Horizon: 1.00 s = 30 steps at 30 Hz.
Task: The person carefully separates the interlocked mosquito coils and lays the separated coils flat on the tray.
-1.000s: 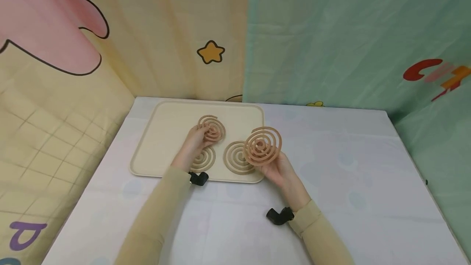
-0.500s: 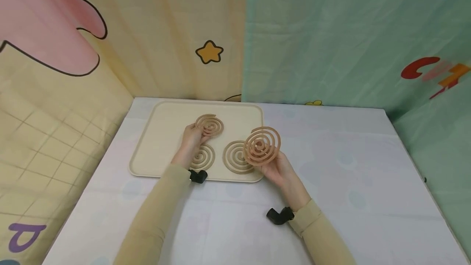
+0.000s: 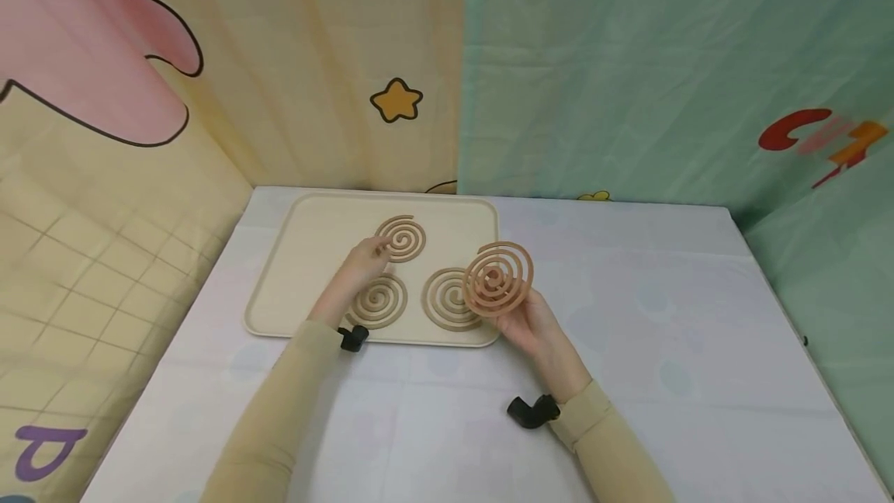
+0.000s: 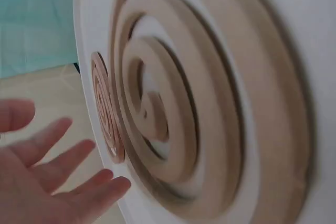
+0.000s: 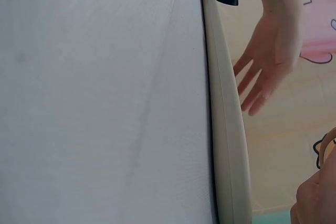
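Note:
Three brown mosquito coils lie flat on the cream tray (image 3: 314,254): a far coil (image 3: 414,239), a near-left coil (image 3: 384,310) and a near-right coil (image 3: 441,309). My left hand (image 3: 363,261) is over the tray beside the far coil. In the left wrist view, its fingers (image 4: 68,161) are spread and hold nothing, with the near-left coil (image 4: 210,77) close by. My right hand (image 3: 534,326) holds a mosquito coil (image 3: 515,286) tilted up above the tray's right edge, partly covering the near-right coil. Whether several are stacked there I cannot tell.
The tray sits on a table with a white cloth (image 3: 663,332). Printed curtains (image 3: 608,76) hang behind the table and along its sides. A black wrist mount (image 3: 534,411) is on the right sleeve, with another (image 3: 353,338) on the left.
My left hand has let go of the far coil, which now lies flat on the tray, and has drawn slightly left. The right hand and its coil have stayed nearly still.

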Available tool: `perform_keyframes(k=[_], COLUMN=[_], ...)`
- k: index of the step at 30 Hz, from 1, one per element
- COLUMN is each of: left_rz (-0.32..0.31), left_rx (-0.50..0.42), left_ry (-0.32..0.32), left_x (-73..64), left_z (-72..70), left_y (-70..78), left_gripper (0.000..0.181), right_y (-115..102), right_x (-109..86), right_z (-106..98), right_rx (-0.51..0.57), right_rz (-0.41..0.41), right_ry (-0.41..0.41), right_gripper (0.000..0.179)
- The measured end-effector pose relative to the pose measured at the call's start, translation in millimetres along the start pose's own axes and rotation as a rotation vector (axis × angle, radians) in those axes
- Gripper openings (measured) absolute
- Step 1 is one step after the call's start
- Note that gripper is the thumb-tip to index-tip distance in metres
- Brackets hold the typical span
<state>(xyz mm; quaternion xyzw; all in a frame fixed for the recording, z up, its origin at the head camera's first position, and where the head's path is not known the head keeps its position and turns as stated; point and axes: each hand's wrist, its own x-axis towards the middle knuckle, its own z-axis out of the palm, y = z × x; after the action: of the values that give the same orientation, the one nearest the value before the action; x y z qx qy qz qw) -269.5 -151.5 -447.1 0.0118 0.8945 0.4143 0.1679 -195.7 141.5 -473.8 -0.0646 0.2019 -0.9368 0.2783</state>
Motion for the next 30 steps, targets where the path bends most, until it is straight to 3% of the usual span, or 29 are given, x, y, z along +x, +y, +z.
perform_keyframes(k=[4,9,14,20,22,27,30], left_rz=[0.104,0.091,0.080,0.142,0.195,0.305,0.294], left_rx=[0.157,0.191,0.192,0.151,0.129,0.018,-0.097], left_ry=[-0.159,-0.229,-0.220,-0.060,-0.044,-0.138,-0.188], left_x=[-3.2,-3.9,-3.4,-13.7,-20.4,-35.8,-38.1], left_z=[0.6,0.8,1.7,8.7,14.0,33.5,47.7], left_y=[-3.1,-4.4,-3.9,9.2,19.1,43.7,51.8], left_gripper=[0.051,0.058,0.059,0.057,0.054,0.043,0.039], right_y=[0.3,0.2,0.4,1.5,1.7,2.1,3.0], right_x=[-0.7,-1.1,-1.4,-1.1,-1.0,-0.1,-0.2], right_z=[0.5,1.4,2.4,3.3,3.1,2.3,2.8], right_rx=[0.007,-0.003,0.006,-0.002,-0.001,0.024,0.017], right_rz=[-0.001,-0.005,-0.005,-0.004,-0.001,0.031,0.055], right_ry=[0.011,0.003,0.007,0.012,0.009,-0.033,-0.060], right_gripper=[0.046,0.046,0.047,0.044,0.043,0.037,0.034])
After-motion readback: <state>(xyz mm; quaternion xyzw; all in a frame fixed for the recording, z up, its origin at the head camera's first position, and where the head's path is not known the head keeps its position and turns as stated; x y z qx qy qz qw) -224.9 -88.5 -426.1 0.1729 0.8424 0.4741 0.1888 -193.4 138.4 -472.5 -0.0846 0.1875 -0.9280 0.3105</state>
